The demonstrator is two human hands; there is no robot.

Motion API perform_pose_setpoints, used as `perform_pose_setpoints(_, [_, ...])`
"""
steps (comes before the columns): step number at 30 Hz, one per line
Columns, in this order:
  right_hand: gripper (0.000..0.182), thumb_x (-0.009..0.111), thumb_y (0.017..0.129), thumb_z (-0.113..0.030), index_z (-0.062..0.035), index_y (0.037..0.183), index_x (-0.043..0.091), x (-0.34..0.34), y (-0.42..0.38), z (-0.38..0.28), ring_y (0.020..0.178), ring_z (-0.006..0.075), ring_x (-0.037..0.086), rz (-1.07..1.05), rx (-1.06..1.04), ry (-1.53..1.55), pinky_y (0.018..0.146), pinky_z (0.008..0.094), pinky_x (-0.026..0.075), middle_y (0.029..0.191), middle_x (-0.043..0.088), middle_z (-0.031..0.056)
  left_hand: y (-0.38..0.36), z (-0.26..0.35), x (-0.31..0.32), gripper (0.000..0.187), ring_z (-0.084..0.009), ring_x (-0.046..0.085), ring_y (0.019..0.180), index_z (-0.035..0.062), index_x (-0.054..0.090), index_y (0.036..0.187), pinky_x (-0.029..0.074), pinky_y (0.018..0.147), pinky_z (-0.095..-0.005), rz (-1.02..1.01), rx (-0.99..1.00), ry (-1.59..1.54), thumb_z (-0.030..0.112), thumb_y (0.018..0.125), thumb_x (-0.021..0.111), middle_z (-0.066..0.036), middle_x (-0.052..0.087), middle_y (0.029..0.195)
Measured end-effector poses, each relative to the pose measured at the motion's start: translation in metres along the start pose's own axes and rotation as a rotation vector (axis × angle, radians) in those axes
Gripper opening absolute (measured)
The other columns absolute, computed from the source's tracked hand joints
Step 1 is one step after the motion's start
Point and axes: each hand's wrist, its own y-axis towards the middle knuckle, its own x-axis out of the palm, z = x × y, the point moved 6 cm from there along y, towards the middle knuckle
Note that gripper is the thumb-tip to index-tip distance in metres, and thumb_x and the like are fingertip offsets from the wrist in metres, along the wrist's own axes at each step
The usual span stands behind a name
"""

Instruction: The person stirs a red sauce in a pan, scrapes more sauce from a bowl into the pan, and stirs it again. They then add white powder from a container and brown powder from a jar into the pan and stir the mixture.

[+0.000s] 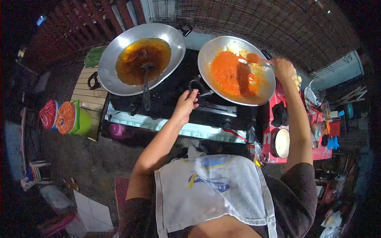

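Observation:
My right hand [284,70] is closed around the handle of a spatula [265,61], whose reddish head is over the upper right part of the right wok [270,85]. Orange-red paste [226,73] covers much of that wok's bottom. My left hand [186,105] is by the wok's black loop handle [195,85], fingers partly curled; whether they grip it is unclear. On the left, a larger wok [107,65] holds dark amber oil [135,59], with a metal ladle [146,89] resting in it.
Both woks stand on a black stove [166,95]. At the right, a red-covered table [293,156] bears a pale round bowl [282,143] and small containers. Green and orange-topped tubs [82,121] stand left, near a slatted wooden surface [85,89].

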Motion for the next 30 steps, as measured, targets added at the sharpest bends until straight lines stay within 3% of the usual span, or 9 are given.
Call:
perform_pose_setpoints(3, [0.017, 0.049, 0.075, -0.017, -0.0177, 0.082, 0.063, 0.026, -0.010, -0.018, 0.075, 0.0222, 0.061, 0.151, -0.219, 0.197, 0.062, 0.0366, 0.049, 0.083, 0.062, 0.0064, 0.000, -0.002, 0.000, 0.025, -0.0074, 0.045, 0.078, 0.0115, 0.055, 0.099, 0.042, 0.068, -0.0243, 0.040, 0.016, 0.014, 0.030, 0.083, 0.054, 0.003, 0.051, 0.093])
perform_pose_setpoints(5, [0.019, 0.047, 0.077, -0.021, -0.0155, 0.084, 0.063, -0.016, -0.019, -0.036, 0.078, 0.0250, 0.060, 0.006, -0.273, 0.433, 0.065, 0.0376, 0.048, 0.085, 0.062, 0.0061, -0.003, -0.001, -0.001, 0.024, -0.0069, 0.044, 0.077, 0.0124, 0.056, 0.098, 0.041, 0.069, -0.0237, 0.089, 0.021, 0.015, 0.031, 0.083, 0.054, 0.005, 0.051, 0.091])
perform_pose_setpoints(7, [0.023, 0.048, 0.079, -0.030, -0.0163, 0.088, 0.063, -0.038, -0.012, -0.012, 0.078, 0.0280, 0.060, -0.049, -0.247, 0.379, 0.065, 0.0376, 0.048, 0.087, 0.062, 0.0065, -0.006, -0.001, 0.001, 0.024, -0.0063, 0.043, 0.076, 0.0131, 0.056, 0.099, 0.040, 0.070, -0.0231, 0.108, 0.018, 0.026, 0.031, 0.083, 0.054, 0.006, 0.050, 0.090])
perform_pose_setpoints(9, [0.025, 0.047, 0.079, -0.033, -0.0166, 0.091, 0.063, -0.057, -0.014, 0.005, 0.079, 0.0279, 0.060, -0.350, -0.228, 0.099, 0.066, 0.0374, 0.048, 0.087, 0.062, 0.0077, -0.007, 0.002, 0.001, 0.022, -0.0068, 0.043, 0.073, 0.0110, 0.057, 0.085, 0.041, 0.063, -0.0222, 0.137, 0.067, -0.005, 0.033, 0.082, 0.056, 0.004, 0.048, 0.080])
perform_pose_setpoints(10, [0.022, 0.046, 0.079, -0.027, -0.0138, 0.087, 0.063, -0.034, -0.008, 0.014, 0.079, 0.0296, 0.059, -0.320, -0.233, 0.137, 0.067, 0.0377, 0.048, 0.084, 0.062, 0.0099, -0.004, -0.002, 0.000, 0.024, -0.0060, 0.044, 0.075, 0.0130, 0.056, 0.100, 0.041, 0.068, -0.0224, 0.132, 0.036, 0.007, 0.030, 0.083, 0.054, 0.006, 0.050, 0.089])
perform_pose_setpoints(13, [0.020, 0.047, 0.077, -0.021, -0.0102, 0.082, 0.063, 0.075, -0.008, -0.002, 0.079, 0.0314, 0.059, -0.296, -0.294, 0.598, 0.067, 0.0387, 0.048, 0.082, 0.061, 0.0121, -0.004, -0.005, 0.001, 0.024, -0.0059, 0.044, 0.074, 0.0127, 0.057, 0.100, 0.042, 0.067, -0.0221, 0.168, 0.057, -0.043, 0.030, 0.083, 0.054, 0.006, 0.050, 0.088])
perform_pose_setpoints(18, [0.022, 0.049, 0.074, -0.020, -0.0104, 0.088, 0.064, -0.012, -0.050, -0.031, 0.079, 0.0331, 0.058, -0.419, -0.461, 0.440, 0.068, 0.0400, 0.046, 0.087, 0.061, 0.0147, -0.007, -0.001, 0.002, 0.025, -0.0062, 0.044, 0.074, 0.0126, 0.057, 0.099, 0.042, 0.067, -0.0223, 0.191, 0.083, -0.014, 0.030, 0.082, 0.055, 0.006, 0.050, 0.086])
perform_pose_setpoints(27, [0.022, 0.050, 0.075, -0.021, -0.0108, 0.090, 0.063, 0.008, -0.055, -0.075, 0.077, 0.0328, 0.058, -0.317, -0.593, 0.534, 0.070, 0.0408, 0.045, 0.083, 0.061, 0.0154, -0.006, -0.002, 0.002, 0.025, -0.0052, 0.044, 0.069, 0.0085, 0.057, 0.097, 0.042, 0.059, -0.0194, 0.232, 0.078, -0.046, 0.028, 0.082, 0.056, 0.004, 0.049, 0.081])
perform_pose_setpoints(30, [0.022, 0.054, 0.077, -0.022, -0.0080, 0.091, 0.063, -0.013, -0.058, -0.036, 0.079, 0.0306, 0.058, -0.404, -0.562, 0.505, 0.069, 0.0373, 0.045, 0.086, 0.061, 0.0152, -0.008, 0.000, 0.005, 0.024, -0.0050, 0.044, 0.068, 0.0078, 0.056, 0.097, 0.042, 0.059, -0.0197, 0.214, 0.084, -0.046, 0.027, 0.082, 0.057, 0.004, 0.049, 0.080])
